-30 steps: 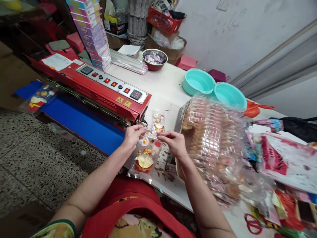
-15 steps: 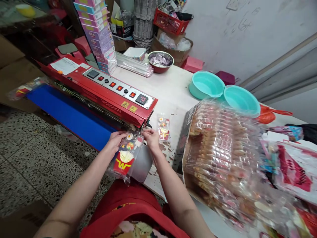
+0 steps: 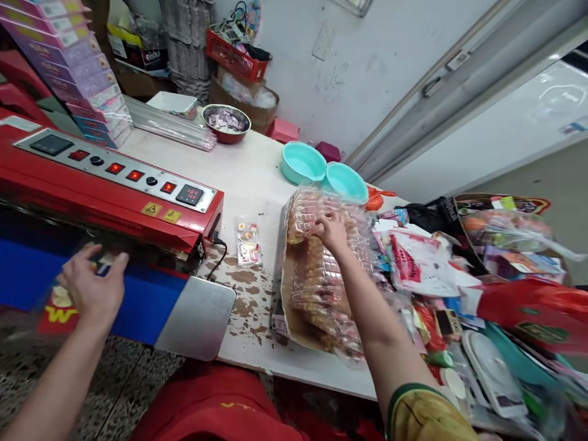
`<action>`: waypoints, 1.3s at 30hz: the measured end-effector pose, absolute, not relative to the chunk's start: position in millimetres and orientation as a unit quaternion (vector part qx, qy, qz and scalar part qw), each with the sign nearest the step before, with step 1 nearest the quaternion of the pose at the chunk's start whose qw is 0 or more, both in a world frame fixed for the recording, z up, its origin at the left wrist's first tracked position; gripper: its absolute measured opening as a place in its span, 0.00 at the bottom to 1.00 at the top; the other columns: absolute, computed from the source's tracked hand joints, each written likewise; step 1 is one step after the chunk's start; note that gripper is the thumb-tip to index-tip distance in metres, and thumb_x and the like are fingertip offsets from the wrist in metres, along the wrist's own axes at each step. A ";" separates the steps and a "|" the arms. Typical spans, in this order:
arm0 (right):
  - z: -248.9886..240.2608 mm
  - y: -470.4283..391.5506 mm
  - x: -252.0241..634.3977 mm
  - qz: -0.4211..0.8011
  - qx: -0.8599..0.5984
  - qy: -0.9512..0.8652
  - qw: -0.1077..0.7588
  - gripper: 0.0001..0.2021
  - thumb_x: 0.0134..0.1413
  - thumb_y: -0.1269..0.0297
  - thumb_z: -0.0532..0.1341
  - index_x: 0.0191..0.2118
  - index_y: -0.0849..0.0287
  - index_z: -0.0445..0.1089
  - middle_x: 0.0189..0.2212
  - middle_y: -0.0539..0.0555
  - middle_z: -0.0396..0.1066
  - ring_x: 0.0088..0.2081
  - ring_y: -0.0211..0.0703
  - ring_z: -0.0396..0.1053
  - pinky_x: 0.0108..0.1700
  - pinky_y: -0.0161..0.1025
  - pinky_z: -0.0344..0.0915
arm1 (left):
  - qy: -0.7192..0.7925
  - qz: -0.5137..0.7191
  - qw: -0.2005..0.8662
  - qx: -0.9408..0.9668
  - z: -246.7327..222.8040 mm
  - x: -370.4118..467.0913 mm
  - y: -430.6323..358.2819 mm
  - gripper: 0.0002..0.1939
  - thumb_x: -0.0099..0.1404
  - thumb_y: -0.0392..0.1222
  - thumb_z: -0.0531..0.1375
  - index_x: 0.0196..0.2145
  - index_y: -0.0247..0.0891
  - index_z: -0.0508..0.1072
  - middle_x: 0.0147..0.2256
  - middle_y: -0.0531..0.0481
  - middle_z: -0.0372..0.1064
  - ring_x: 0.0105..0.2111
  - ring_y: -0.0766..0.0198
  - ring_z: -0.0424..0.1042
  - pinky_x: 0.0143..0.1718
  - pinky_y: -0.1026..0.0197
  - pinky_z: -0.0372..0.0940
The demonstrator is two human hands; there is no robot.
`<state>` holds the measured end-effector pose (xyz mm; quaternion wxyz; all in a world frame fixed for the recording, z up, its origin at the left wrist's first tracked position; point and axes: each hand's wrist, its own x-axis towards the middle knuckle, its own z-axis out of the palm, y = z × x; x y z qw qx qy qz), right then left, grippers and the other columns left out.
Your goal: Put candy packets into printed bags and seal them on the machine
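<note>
On the left, my left hand point(image 3: 94, 278) hovers over or lightly touches a clear printed bag point(image 3: 62, 312) with a red and yellow design. Its thumb and fingers are apart. This bag lies at the blue belt point(image 3: 142, 312) of the red sealing machine point(image 3: 179, 226), its top edge by the machine's slot, partly hidden by the hand. To the right, my right hand point(image 3: 333, 234) reaches onto the tightly packed clear plastic packets point(image 3: 321, 275) of brown food in an open carton point(image 3: 287, 275). Its fingers curl and pinch at the top of one packet.
A flat printed bag point(image 3: 248, 242) lies on the worn table behind a black cable point(image 3: 220, 251). Two turquoise basins point(image 3: 303, 162) and a metal bowl of sachets point(image 3: 226, 122) stand farther back. Stacked boxes point(image 3: 87, 73) rise behind the machine. Clutter and a white scale point(image 3: 493, 373) fill the right side.
My hands have parted. The left has moved left along the belt with the printed bag; the right has let go of it and gone over to the packets in the carton. The view has turned right.
</note>
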<state>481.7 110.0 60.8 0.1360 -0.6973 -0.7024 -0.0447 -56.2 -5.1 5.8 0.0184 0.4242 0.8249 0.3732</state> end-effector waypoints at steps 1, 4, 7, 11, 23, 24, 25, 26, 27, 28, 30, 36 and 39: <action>59.8 118.0 492.5 -0.040 -0.696 -0.710 0.105 0.07 0.45 0.63 0.70 0.32 0.58 0.75 0.47 0.63 0.65 0.52 0.62 0.60 0.51 0.55 0.60 | 0.808 0.378 0.026 0.450 2.9 -45.6 -12.7 0.25 0.53 0.50 0.63 0.48 0.39 0.71 0.49 0.42 0.70 0.54 0.46 0.64 0.57 0.44 0.55; 66.0 128.2 496.2 -0.003 -0.630 -0.771 0.097 0.07 0.47 0.65 0.69 0.23 0.58 0.73 0.47 0.62 0.67 0.53 0.60 0.61 0.54 0.57 0.60 | 0.770 0.385 0.064 0.504 -0.7 -9.7 -32.8 0.18 0.58 0.52 0.60 0.43 0.40 0.73 0.48 0.44 0.70 0.51 0.50 0.67 0.56 0.47 0.58; 105.3 115.8 475.6 0.067 -0.501 -0.844 0.183 0.11 0.52 0.61 0.67 0.22 0.57 0.71 0.49 0.60 0.71 0.56 0.57 0.63 0.57 0.57 0.59 | 0.733 0.392 0.127 0.541 7.5 26.2 -43.4 0.16 0.60 0.51 0.59 0.41 0.39 0.74 0.49 0.43 0.69 0.51 0.52 0.66 0.54 0.51 0.60; 189.8 78.1 434.6 0.135 -0.423 -0.837 0.320 0.08 0.51 0.58 0.68 0.27 0.55 0.74 0.39 0.55 0.77 0.45 0.49 0.74 0.48 0.47 0.70 | 0.650 0.440 0.245 0.569 45.6 78.5 -37.9 0.13 0.62 0.48 0.59 0.41 0.40 0.74 0.46 0.45 0.71 0.49 0.55 0.68 0.53 0.53 0.61; 138.0 14.4 306.9 0.457 -0.501 -0.603 0.420 0.09 0.40 0.59 0.73 0.29 0.57 0.79 0.31 0.55 0.79 0.33 0.48 0.77 0.39 0.43 0.75 | 0.479 0.519 0.655 0.269 113.9 116.4 5.8 0.18 0.47 0.49 0.70 0.31 0.32 0.77 0.32 0.44 0.76 0.28 0.63 0.73 0.29 0.64 0.67; 123.2 12.0 298.4 0.484 -0.515 -0.576 0.410 0.10 0.38 0.59 0.73 0.28 0.57 0.79 0.30 0.55 0.79 0.33 0.47 0.77 0.39 0.43 0.74 | 0.505 0.519 0.646 0.243 101.7 111.2 2.4 0.18 0.45 0.48 0.70 0.29 0.32 0.77 0.30 0.45 0.76 0.26 0.64 0.72 0.27 0.64 0.66; 108.9 9.5 289.9 0.510 -0.527 -0.550 0.401 0.11 0.36 0.58 0.74 0.28 0.58 0.79 0.29 0.55 0.79 0.32 0.47 0.76 0.37 0.42 0.74 | 0.530 0.523 0.630 0.222 87.9 106.3 -1.2 0.18 0.44 0.48 0.70 0.28 0.32 0.76 0.28 0.46 0.75 0.24 0.65 0.71 0.25 0.65 0.65; 95.0 7.1 281.3 0.535 -0.537 -0.523 0.391 0.12 0.34 0.57 0.74 0.27 0.58 0.79 0.28 0.55 0.79 0.30 0.46 0.76 0.36 0.42 0.74 | 0.553 0.529 0.611 0.204 73.3 101.9 -4.5 0.18 0.44 0.49 0.70 0.27 0.32 0.75 0.25 0.48 0.74 0.22 0.66 0.69 0.24 0.66 0.64; 81.6 4.8 272.7 0.559 -0.544 -0.495 0.383 0.13 0.32 0.57 0.75 0.26 0.59 0.78 0.26 0.55 0.78 0.28 0.45 0.75 0.34 0.41 0.73 | 0.573 0.534 0.592 0.190 59.0 97.7 -7.3 0.17 0.44 0.50 0.70 0.25 0.32 0.74 0.23 0.50 0.72 0.20 0.68 0.68 0.22 0.66 0.62; 68.7 3.0 264.2 0.581 -0.550 -0.466 0.379 0.15 0.30 0.57 0.75 0.26 0.60 0.77 0.24 0.54 0.78 0.26 0.44 0.74 0.32 0.40 0.72 | 0.589 0.536 0.577 0.178 45.6 93.3 -9.3 0.17 0.45 0.50 0.70 0.24 0.33 0.73 0.20 0.51 0.70 0.19 0.69 0.66 0.21 0.67 0.61; 44.6 2.2 248.1 0.620 -0.555 -0.405 0.379 0.17 0.26 0.58 0.76 0.26 0.61 0.75 0.22 0.53 0.76 0.24 0.41 0.72 0.30 0.38 0.71 | 0.614 0.530 0.564 0.156 24.0 82.6 -11.1 0.18 0.45 0.50 0.69 0.22 0.33 0.71 0.18 0.52 0.67 0.16 0.70 0.63 0.19 0.68 0.58; -6.8 25.0 202.1 0.662 -0.580 -0.276 0.385 0.23 0.17 0.63 0.76 0.28 0.62 0.71 0.22 0.52 0.75 0.24 0.42 0.72 0.28 0.39 0.70 | 0.643 0.465 0.599 0.109 3.4 31.0 -10.5 0.21 0.41 0.42 0.72 0.32 0.32 0.73 0.24 0.45 0.74 0.18 0.64 0.70 0.19 0.64 0.64; -14.9 30.3 173.0 0.651 -0.587 -0.274 0.396 0.23 0.20 0.59 0.75 0.27 0.60 0.68 0.20 0.49 0.72 0.23 0.42 0.71 0.27 0.39 0.69 | 0.656 0.456 0.593 0.103 5.2 8.3 -7.7 0.22 0.39 0.37 0.72 0.33 0.31 0.72 0.25 0.43 0.74 0.21 0.59 0.73 0.22 0.61 0.67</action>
